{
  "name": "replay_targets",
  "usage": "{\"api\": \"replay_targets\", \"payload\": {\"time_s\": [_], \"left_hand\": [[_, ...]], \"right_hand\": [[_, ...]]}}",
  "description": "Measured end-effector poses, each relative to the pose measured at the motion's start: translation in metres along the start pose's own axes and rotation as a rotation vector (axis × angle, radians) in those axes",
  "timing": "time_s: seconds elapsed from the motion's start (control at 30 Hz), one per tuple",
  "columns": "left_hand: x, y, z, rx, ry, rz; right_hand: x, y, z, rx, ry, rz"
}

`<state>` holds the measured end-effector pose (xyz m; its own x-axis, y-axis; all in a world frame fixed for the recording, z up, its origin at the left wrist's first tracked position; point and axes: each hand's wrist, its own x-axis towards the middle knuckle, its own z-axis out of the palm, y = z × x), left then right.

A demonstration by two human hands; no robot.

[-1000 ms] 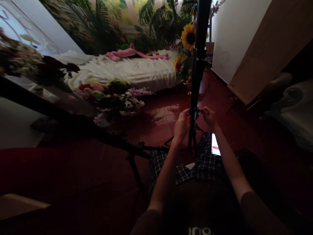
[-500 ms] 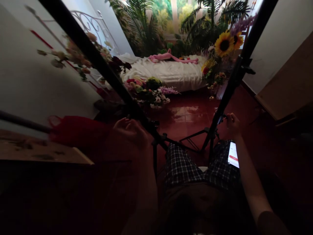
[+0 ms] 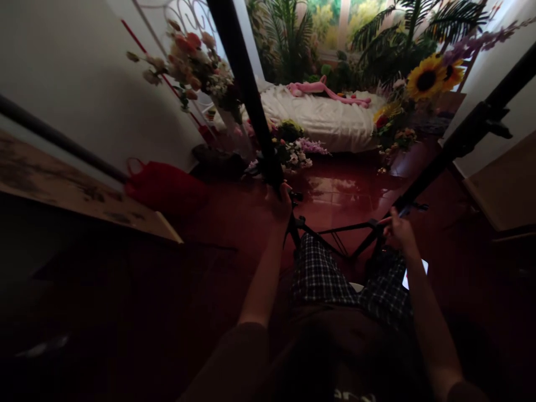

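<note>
Two black tripod stands rise in front of my knees, a left tripod stand and a right tripod stand that leans outward. My left hand is closed around the lower pole of the left one, just beside a small knob. At the right stand's lower pole, my right hand has its fingers curled against the tube, close to a clamp knob. Its forefinger points upward along the pole. A lit phone lies on my right thigh, partly hidden by my forearm.
Ahead is a white-draped bed with a pink plush toy. Around it stand sunflowers, other flowers and palm fronds. A red bag and a painted panel lie left on the dark red tiled floor.
My left hand has gone from open beside the left pole to gripping it. Both stands appear farther right, the right one leaning more. My right hand stays at its pole.
</note>
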<state>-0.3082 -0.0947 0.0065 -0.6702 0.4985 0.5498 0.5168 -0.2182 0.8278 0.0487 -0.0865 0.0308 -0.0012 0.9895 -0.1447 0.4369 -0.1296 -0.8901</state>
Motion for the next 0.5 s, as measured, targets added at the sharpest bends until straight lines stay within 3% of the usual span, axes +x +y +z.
{"api": "replay_targets", "payload": {"time_s": [0.07, 0.2, 0.27, 0.33, 0.4, 0.5], "left_hand": [[-0.001, 0.001, 0.000, -0.024, 0.021, 0.003], [0.000, 0.005, -0.001, -0.072, 0.036, 0.028], [0.000, 0.007, -0.003, -0.076, 0.025, 0.024], [-0.001, 0.009, -0.005, -0.075, 0.006, 0.003], [-0.003, 0.010, -0.007, -0.071, 0.002, -0.012], [-0.004, 0.011, -0.008, -0.055, 0.024, -0.013]], "right_hand": [[-0.004, -0.019, 0.037, -0.005, -0.092, -0.141], [-0.010, -0.072, 0.116, 0.085, -0.455, -0.246], [-0.010, -0.099, 0.148, 0.168, -0.615, -0.113], [-0.008, -0.121, 0.170, 0.317, -0.797, 0.112], [-0.006, -0.136, 0.181, 0.546, -0.960, 0.344], [-0.003, -0.146, 0.184, 0.879, -1.084, 0.571]]}}
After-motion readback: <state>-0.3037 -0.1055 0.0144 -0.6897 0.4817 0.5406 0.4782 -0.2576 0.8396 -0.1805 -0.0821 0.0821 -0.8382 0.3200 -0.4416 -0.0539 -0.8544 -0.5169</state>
